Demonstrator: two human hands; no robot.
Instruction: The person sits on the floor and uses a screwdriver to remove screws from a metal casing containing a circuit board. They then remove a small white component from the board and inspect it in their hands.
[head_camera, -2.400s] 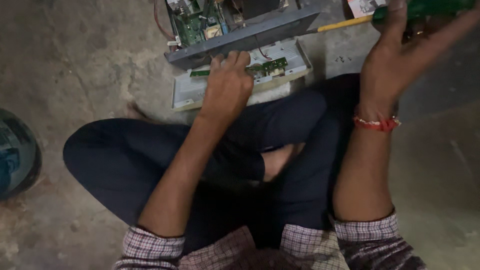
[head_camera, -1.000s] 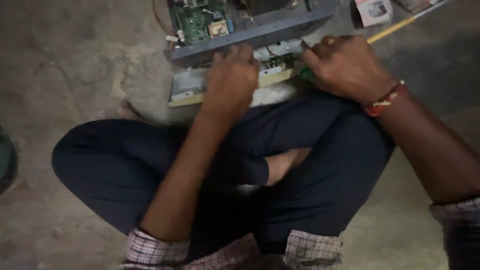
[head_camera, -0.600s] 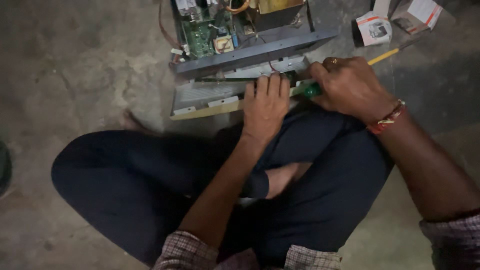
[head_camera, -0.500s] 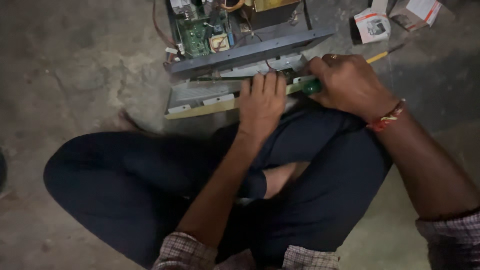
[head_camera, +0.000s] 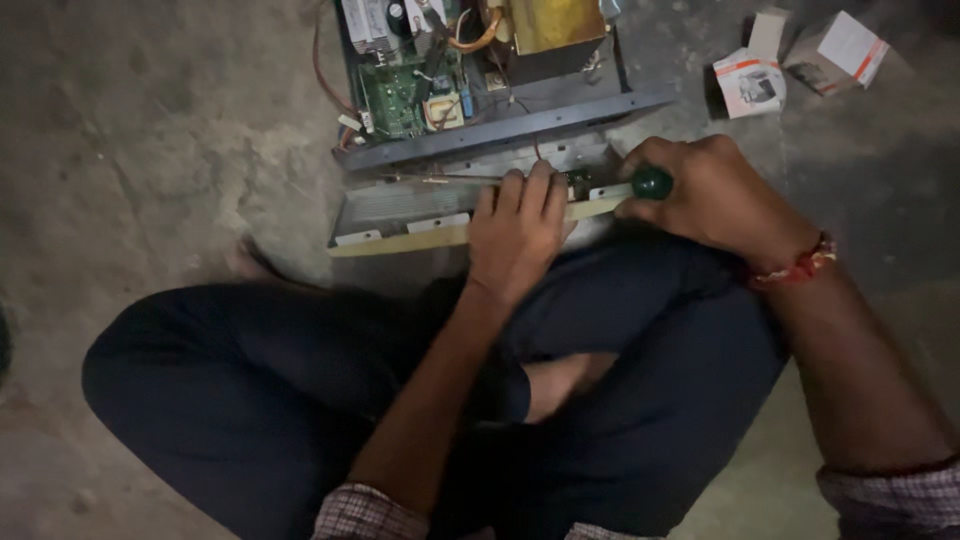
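Pressing left hand (head_camera: 520, 225) flat on panel (head_camera: 420, 205) | right hand (head_camera: 715, 190) fisting screwdriver (head_camera: 650, 182)

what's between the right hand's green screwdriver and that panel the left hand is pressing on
Nothing visible. The right hand grips the green-handled screwdriver right at the pale panel, beside the left hand lying flat on it. The tool's tip is hidden behind the fingers.

Bare concrete floor (head_camera: 150, 150) under opened metal chassis (head_camera: 480, 120), two small cartons (head_camera: 750, 82).
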